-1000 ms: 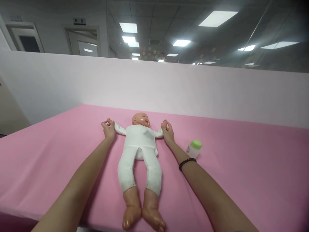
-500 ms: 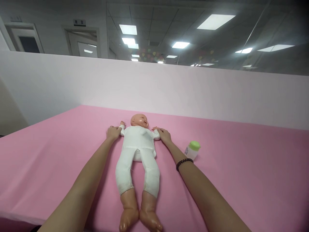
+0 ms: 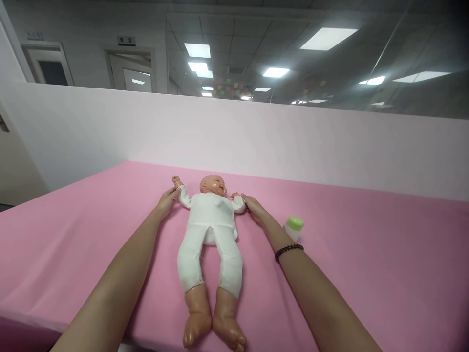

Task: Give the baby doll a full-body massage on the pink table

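A baby doll [image 3: 210, 215] with a white cloth body lies on its back on the pink sheet [image 3: 91, 234], feet toward me and head turned to the right. My left hand [image 3: 168, 200] is closed round the doll's arm at the left, near its wrist; that arm is stretched out and up. At the doll's other arm, which is bent close to its body, my right hand [image 3: 254, 208] grips with thumb and fingers near the forearm. Some fingers of the right hand are hidden. A dark coiled band [image 3: 288, 250] is round my right wrist.
A bottle with a green cap [image 3: 294, 224] stands right of my right forearm, which partly hides it. Behind the pink surface rises a white low wall [image 3: 256, 137] with glass above it. The surface's front edge runs along the lower left.
My left hand has moved outward to the left, drawing the doll's arm out straighter. My right hand has shifted slightly right at the other arm. The view has tilted a little.
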A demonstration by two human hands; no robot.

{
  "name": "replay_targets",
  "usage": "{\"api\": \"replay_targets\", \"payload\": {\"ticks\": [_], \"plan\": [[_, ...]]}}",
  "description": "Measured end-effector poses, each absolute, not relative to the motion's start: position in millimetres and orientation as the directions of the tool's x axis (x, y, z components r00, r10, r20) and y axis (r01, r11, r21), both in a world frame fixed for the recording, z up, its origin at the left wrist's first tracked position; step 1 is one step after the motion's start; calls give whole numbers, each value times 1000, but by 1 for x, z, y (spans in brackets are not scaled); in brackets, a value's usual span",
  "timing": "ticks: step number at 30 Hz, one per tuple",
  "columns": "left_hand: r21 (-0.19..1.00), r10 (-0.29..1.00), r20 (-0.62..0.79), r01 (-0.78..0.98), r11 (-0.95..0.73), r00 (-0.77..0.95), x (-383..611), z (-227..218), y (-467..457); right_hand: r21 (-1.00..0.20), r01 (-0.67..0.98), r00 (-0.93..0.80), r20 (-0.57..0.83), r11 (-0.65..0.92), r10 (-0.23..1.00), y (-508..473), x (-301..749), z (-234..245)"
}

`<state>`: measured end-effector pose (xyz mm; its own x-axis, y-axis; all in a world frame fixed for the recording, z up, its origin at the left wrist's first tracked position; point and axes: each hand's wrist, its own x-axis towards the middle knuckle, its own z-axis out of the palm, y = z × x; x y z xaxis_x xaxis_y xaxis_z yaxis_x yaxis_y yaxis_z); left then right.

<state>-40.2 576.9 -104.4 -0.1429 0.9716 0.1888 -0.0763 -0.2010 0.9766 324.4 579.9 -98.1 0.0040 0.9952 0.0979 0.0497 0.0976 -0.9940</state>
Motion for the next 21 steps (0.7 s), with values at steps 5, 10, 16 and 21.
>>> {"api": "replay_targets", "payload": {"ticks": [5, 10, 16, 21], "plan": [[935, 965, 262, -252, -249, 20, -41, -97, 564, -980, -172, -101, 118, 100, 988, 567, 331, -79], [922, 943, 301, -298, -249, 144, -46, -84, 546, -980, -150, -341, 179, 134, 923, 548, 354, -57], [965, 944, 231, -177, -192, 236, -60, -82, 538, -981, 135, -523, 46, 136, 851, 530, 366, -33], [977, 923, 184, -169, -133, 337, -65, -81, 535, -877, 408, -647, -82, 253, 758, 524, 361, -13]]}}
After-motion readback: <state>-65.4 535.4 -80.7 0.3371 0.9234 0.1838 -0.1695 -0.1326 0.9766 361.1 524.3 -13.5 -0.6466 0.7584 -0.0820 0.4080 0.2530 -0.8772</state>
